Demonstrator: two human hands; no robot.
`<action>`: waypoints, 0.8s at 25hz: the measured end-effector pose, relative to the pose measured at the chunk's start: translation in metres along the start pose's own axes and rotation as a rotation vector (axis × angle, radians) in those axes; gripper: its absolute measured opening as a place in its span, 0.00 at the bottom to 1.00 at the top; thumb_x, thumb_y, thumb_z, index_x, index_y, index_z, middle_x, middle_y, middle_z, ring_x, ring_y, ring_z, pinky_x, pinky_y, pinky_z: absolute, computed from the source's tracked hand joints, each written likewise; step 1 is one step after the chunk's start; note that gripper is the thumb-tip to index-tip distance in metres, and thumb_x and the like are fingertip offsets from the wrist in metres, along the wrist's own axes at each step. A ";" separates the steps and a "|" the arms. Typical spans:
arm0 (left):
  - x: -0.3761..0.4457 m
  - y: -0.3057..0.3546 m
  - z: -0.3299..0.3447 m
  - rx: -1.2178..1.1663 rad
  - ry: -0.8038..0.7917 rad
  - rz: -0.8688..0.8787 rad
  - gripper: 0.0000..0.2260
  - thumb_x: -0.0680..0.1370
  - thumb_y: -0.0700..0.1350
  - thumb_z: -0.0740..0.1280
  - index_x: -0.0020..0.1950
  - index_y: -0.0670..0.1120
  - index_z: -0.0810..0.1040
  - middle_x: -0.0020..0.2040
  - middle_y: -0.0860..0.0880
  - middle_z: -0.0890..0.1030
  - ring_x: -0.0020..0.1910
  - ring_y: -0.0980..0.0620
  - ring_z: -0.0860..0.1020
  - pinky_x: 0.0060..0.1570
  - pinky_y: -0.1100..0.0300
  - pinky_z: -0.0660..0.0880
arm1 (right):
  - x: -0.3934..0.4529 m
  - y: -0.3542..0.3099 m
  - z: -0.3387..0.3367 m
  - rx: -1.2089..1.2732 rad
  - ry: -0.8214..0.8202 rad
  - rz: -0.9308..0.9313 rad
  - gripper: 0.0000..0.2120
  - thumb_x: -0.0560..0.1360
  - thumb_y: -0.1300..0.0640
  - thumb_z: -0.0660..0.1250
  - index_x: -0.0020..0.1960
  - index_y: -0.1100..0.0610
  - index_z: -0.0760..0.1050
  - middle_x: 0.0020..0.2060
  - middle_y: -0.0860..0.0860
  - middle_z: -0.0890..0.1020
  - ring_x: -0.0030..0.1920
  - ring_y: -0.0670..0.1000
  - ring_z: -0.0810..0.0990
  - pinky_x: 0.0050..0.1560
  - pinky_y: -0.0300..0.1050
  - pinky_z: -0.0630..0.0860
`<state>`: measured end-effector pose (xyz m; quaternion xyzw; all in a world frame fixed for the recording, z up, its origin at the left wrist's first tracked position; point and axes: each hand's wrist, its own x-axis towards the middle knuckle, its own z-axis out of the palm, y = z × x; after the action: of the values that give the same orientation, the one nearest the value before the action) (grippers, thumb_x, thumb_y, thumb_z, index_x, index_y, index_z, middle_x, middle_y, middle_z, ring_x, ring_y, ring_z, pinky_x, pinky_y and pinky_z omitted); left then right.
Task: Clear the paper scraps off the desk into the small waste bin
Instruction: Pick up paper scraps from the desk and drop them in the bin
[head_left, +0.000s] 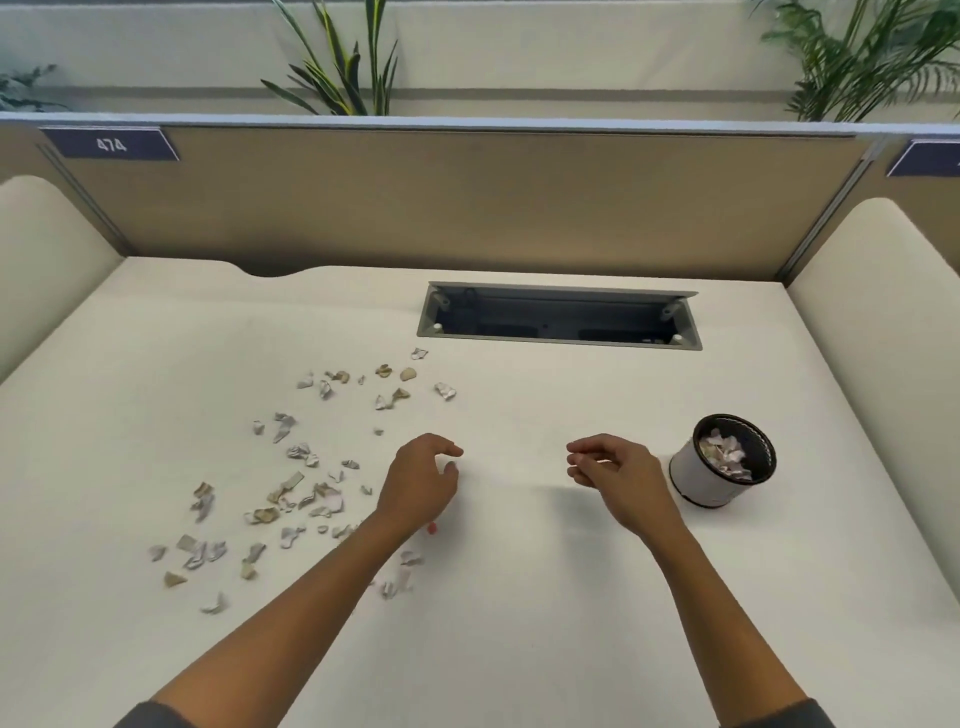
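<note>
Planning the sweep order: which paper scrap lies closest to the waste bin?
The crumpled whitish scrap at the scatter's upper right edge; every other scrap lies farther left of the bin.

A tan partition panel (467, 197) backed the white desk (519, 597), its label (111, 144) reading 474; a cable tray (558, 317) lay open, and leafy plants (337, 67) rose behind.

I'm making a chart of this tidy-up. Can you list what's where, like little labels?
desk: white, with an open cable slot at the back
paper scraps: scattered on the left half of the desk
bin: small, on the right, some scraps already inside
left hand: above the desk beside the scraps, fingers loosely curled
right hand: left of the bin, fingers loosely curled
</note>
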<state>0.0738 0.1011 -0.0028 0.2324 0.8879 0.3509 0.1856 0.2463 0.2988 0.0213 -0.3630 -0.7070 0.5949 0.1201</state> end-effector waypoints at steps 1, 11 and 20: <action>-0.001 -0.014 -0.007 0.015 0.008 -0.016 0.09 0.77 0.43 0.66 0.55 0.52 0.80 0.62 0.55 0.79 0.53 0.54 0.81 0.52 0.66 0.71 | -0.004 0.001 0.013 -0.046 -0.029 -0.008 0.07 0.77 0.61 0.68 0.47 0.51 0.83 0.40 0.48 0.86 0.42 0.45 0.86 0.47 0.37 0.79; -0.028 -0.091 -0.055 0.630 -0.245 -0.032 0.26 0.82 0.51 0.58 0.78 0.58 0.54 0.81 0.48 0.44 0.79 0.42 0.41 0.75 0.39 0.44 | -0.028 0.009 0.113 -0.298 -0.274 -0.130 0.12 0.77 0.58 0.68 0.61 0.51 0.77 0.58 0.45 0.79 0.57 0.41 0.78 0.55 0.26 0.72; -0.063 -0.112 -0.068 0.262 -0.355 -0.040 0.45 0.67 0.63 0.74 0.79 0.53 0.57 0.80 0.53 0.45 0.79 0.52 0.44 0.76 0.51 0.55 | -0.026 0.007 0.170 -0.598 -0.576 -0.286 0.36 0.79 0.45 0.65 0.80 0.50 0.52 0.80 0.44 0.48 0.75 0.48 0.64 0.71 0.39 0.63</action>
<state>0.0609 -0.0420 -0.0247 0.2949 0.8837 0.1823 0.3144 0.1653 0.1540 -0.0225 -0.0996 -0.8959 0.4183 -0.1113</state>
